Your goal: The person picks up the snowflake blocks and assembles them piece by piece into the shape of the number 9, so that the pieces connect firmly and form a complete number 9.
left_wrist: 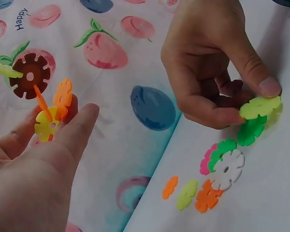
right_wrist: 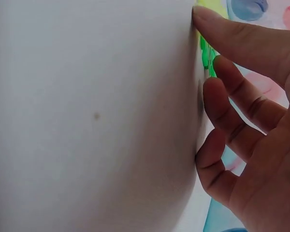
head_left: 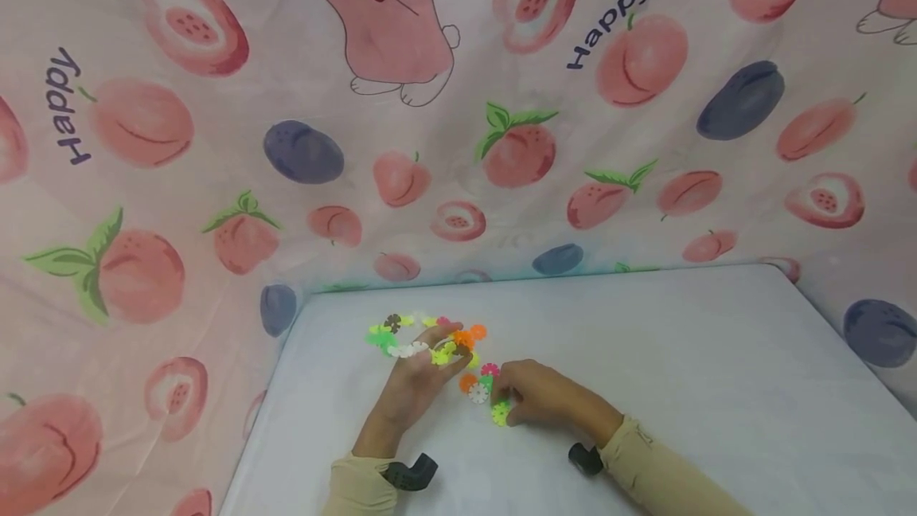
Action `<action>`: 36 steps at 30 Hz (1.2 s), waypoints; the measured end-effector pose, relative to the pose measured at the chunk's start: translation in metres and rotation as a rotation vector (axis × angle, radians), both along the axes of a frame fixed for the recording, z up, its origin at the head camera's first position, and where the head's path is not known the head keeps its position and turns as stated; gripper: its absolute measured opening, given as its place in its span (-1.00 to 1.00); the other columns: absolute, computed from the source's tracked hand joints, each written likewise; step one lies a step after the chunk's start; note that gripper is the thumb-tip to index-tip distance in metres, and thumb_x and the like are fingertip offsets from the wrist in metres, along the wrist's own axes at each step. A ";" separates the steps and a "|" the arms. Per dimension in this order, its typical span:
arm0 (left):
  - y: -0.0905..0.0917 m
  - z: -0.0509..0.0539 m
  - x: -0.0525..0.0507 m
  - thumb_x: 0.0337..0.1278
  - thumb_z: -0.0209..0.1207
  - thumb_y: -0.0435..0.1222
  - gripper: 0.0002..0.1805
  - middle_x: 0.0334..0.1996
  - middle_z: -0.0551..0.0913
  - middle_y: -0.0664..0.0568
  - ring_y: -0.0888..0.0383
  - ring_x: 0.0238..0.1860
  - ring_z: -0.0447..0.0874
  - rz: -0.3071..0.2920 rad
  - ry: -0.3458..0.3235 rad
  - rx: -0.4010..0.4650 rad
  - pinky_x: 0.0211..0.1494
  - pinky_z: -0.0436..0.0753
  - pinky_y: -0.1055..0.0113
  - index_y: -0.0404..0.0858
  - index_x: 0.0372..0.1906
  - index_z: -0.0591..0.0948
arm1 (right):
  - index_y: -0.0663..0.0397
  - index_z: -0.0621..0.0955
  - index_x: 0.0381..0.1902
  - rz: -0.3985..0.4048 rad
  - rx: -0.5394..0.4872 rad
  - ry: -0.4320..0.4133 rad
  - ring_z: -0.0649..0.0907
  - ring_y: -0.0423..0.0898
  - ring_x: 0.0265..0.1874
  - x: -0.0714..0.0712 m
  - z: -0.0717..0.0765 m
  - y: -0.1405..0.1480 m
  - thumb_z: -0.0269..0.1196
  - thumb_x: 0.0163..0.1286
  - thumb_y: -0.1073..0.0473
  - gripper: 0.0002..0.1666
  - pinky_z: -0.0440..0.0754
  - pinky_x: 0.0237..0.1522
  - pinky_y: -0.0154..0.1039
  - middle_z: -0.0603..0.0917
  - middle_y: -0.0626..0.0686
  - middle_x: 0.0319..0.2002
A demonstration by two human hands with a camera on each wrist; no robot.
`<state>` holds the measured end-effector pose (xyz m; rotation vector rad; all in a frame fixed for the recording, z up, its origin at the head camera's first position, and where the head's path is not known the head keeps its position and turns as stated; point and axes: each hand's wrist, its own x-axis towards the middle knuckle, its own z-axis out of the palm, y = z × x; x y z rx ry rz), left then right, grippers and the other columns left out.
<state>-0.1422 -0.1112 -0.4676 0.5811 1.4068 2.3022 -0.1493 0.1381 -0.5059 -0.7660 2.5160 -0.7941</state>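
- From the head view, we see the left hand (head_left: pixel 421 373) pinching one end of a chain of notched discs (head_left: pixel 410 349) between thumb and fingers; the chain curves away to the left over the white table (head_left: pixel 680 373).
- Here too, the right hand (head_left: pixel 539 390) bends over the table and pinches a yellow-green disc (head_left: pixel 501 414) beside a small loose group, including a white disc (head_left: pixel 478 393) and a pink disc (head_left: pixel 490 369).
- In the left wrist view, we find the right thumb and a finger gripping that disc by its edges, a green disc (left_wrist: pixel 252 130) just under it; we cannot tell whether the two are joined. The left fingers hold the chain near an orange disc (left_wrist: pixel 63 96) and a brown disc (left_wrist: pixel 30 76).
- In the right wrist view, we see the right thumb against the disc, the other fingers curled inward; much of the disc is hidden.
- We judge the step as picking up another piece for the chain; the next move calls for lining up notch with notch while the left hand steadies the end.
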 end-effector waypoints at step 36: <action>0.001 -0.007 -0.002 0.49 -0.14 -0.21 -0.38 0.49 0.28 -0.04 0.14 0.31 0.51 -0.030 -0.050 -0.057 0.47 0.46 -0.02 -0.42 0.51 0.21 | -0.07 0.75 -0.25 -0.375 -0.578 0.102 0.77 -0.17 -0.39 -0.004 0.034 0.014 0.46 0.29 0.09 -0.88 0.74 -0.25 -0.30 0.81 0.04 -0.37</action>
